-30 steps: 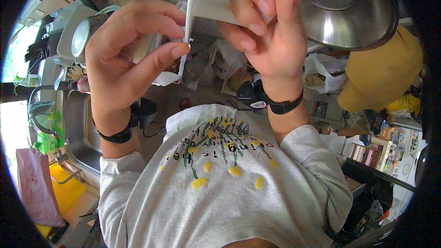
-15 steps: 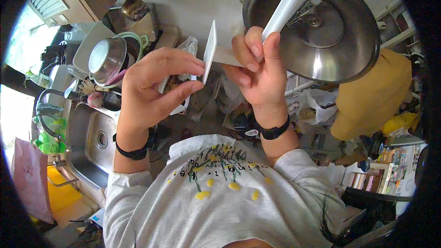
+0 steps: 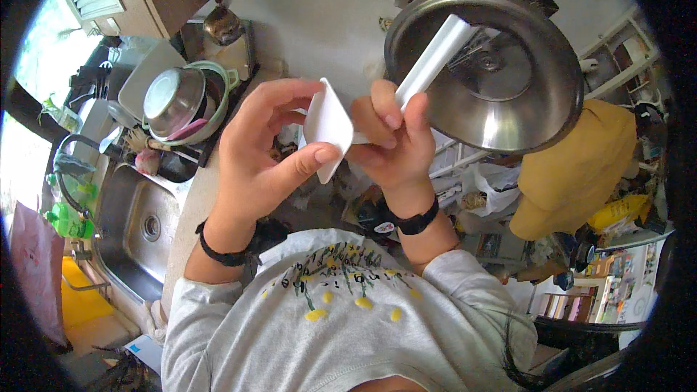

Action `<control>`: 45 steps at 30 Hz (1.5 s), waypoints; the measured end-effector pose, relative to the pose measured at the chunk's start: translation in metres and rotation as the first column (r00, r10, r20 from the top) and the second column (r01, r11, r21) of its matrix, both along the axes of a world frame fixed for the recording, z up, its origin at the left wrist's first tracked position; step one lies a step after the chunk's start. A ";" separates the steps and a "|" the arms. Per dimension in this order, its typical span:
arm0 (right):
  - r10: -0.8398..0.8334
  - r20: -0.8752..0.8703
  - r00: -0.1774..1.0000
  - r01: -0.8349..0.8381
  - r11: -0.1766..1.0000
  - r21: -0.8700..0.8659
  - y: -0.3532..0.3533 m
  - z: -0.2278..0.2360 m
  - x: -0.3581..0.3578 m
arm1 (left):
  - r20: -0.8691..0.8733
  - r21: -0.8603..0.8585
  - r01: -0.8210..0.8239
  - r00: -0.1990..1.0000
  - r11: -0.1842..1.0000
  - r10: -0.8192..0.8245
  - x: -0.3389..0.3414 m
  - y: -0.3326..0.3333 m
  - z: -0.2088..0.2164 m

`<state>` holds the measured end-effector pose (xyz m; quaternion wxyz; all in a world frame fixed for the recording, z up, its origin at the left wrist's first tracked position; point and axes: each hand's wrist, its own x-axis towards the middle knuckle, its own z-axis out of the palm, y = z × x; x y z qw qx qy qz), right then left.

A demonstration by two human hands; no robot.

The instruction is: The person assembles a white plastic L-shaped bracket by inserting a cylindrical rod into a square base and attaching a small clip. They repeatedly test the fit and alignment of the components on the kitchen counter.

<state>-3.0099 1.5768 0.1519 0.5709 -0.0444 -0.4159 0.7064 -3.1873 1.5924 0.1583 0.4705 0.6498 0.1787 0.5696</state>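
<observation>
- At the middle of the head view, the left hand (image 3: 265,149) grips the white flat head (image 3: 331,120) by its edges, thumb below and fingers above.
- Close beside it, the right hand (image 3: 399,138) is closed around the white handle (image 3: 434,58), which slants up and away; whether handle and head are one piece cannot be told, as the fingers hide the join.
- Both hands are near each other, raised in front of the grey sweatshirt (image 3: 348,327).
- Holding it well probably means a light pinch on the head's edges, since it looks thin, with the right hand firm and the wrists steady.
- Tilting the head so that its hollow face shows, and turning both hands together, should spare the join any twisting.
- Elbow room matters: the large steel cookware (image 3: 519,120) lies beyond the right hand; to the left are the sink (image 3: 127,261) and worktop (image 3: 190,221).
</observation>
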 end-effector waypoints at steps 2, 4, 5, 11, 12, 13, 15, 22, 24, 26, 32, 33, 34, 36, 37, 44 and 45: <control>-0.107 0.075 0.991 0.107 0.994 0.014 -0.006 -0.004 -0.001 | -0.018 0.005 -0.046 0.999 0.999 0.046 0.001 -0.002 -0.001; -0.198 0.103 0.975 0.198 0.980 0.016 -0.011 -0.006 -0.002 | -0.047 0.106 -0.071 0.996 0.992 0.076 0.004 -0.003 0.000; -0.180 0.153 0.972 0.173 0.983 0.062 -0.012 -0.006 0.001 | -0.045 0.148 -0.083 0.995 0.985 0.090 0.005 -0.004 0.001; -0.202 0.114 0.973 0.183 0.970 0.163 -0.027 -0.004 0.010 | -0.078 0.098 -0.118 0.989 0.988 0.126 0.010 -0.022 0.013; -0.229 0.135 0.964 0.202 0.961 0.191 -0.029 -0.005 0.012 | -0.059 0.110 -0.098 0.993 0.989 0.105 0.010 -0.024 0.013; -0.245 0.148 0.958 0.210 0.953 0.219 -0.031 -0.006 0.013 | -0.043 0.049 -0.067 0.997 0.997 0.069 0.011 -0.025 0.013; -0.287 0.170 0.943 0.242 0.939 0.245 -0.036 -0.008 0.017 | 0.007 0.009 0.007 1.000 1.000 -0.007 0.015 -0.027 0.012; -0.329 0.149 0.932 0.278 0.917 0.286 -0.045 -0.010 0.025 | -0.015 0.044 -0.007 1.000 0.999 0.007 0.025 -0.032 0.011; -0.338 0.143 0.930 0.286 0.913 0.291 -0.047 -0.009 0.027 | -0.043 0.070 -0.012 0.999 0.997 0.015 0.026 -0.033 0.012; -0.362 0.161 0.918 0.307 0.906 0.291 -0.049 -0.008 0.029 | -0.043 0.072 -0.032 0.998 0.997 0.036 0.027 -0.035 0.012; -0.398 0.174 0.901 0.336 0.892 0.303 -0.048 -0.008 0.030 | 0.003 0.087 -0.004 1.000 0.996 0.004 0.032 -0.036 0.007; -0.395 0.196 0.898 0.328 0.895 0.301 -0.047 -0.008 0.030 | 0.046 0.087 0.033 0.998 0.996 -0.037 0.033 -0.034 0.007; -0.404 0.191 0.895 0.338 0.891 0.302 -0.047 -0.008 0.031 | -0.013 0.020 -0.030 0.999 0.999 0.031 0.034 -0.035 0.006; -0.302 0.127 0.945 0.248 0.913 0.323 -0.046 -0.008 0.033 | -0.002 0.006 -0.022 1.000 1.000 0.022 0.034 -0.034 0.005; -0.307 0.141 0.941 0.253 0.918 0.306 -0.046 -0.008 0.034 | -0.041 0.003 -0.047 0.998 0.999 0.047 0.034 -0.032 0.005; -0.302 0.142 0.943 0.249 0.921 0.300 -0.044 -0.011 0.037 | 0.002 -0.011 -0.008 1.000 1.000 0.008 0.033 -0.030 0.006; -0.295 0.143 0.945 0.242 0.922 0.303 -0.043 -0.011 0.037 | -0.008 -0.025 -0.012 1.000 1.000 0.012 0.033 -0.031 0.006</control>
